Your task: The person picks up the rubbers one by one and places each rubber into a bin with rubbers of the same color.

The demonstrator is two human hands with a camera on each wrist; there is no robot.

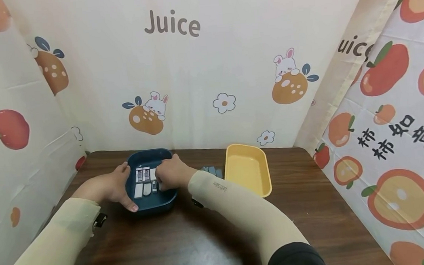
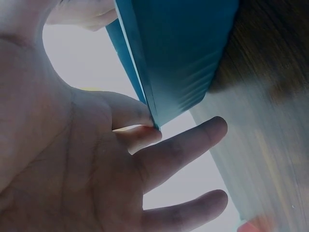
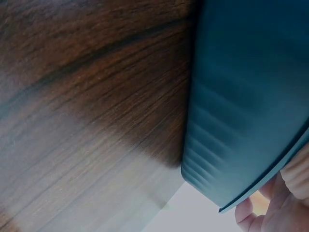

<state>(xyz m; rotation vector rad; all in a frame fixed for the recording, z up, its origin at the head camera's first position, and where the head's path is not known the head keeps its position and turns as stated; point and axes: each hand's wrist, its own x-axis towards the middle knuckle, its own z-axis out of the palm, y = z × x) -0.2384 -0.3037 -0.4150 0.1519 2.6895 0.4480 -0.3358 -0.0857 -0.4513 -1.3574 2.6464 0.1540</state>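
A dark blue tray (image 1: 154,201) sits at the back left of the table, with several small white blocks that look like erasers (image 1: 142,174), some in dark printed sleeves, lying in two rows inside. My left hand (image 1: 115,187) is at the tray's left side, thumb toward the front. In the left wrist view two of its fingers (image 2: 186,150) stretch out straight while others touch the rim. Over the right part of the tray, my right hand (image 1: 172,172) reaches down with curled fingers beside the blocks. Its fingertips are hidden, and whether they pinch anything does not show.
An upright-walled yellow tray (image 1: 250,193) stands to the right on the brown wooden table (image 1: 161,249). Several grey-blue pieces (image 1: 212,171) lie between the two trays, partly behind my right forearm. Fruit-print curtains (image 1: 208,68) hang along the back and both sides.
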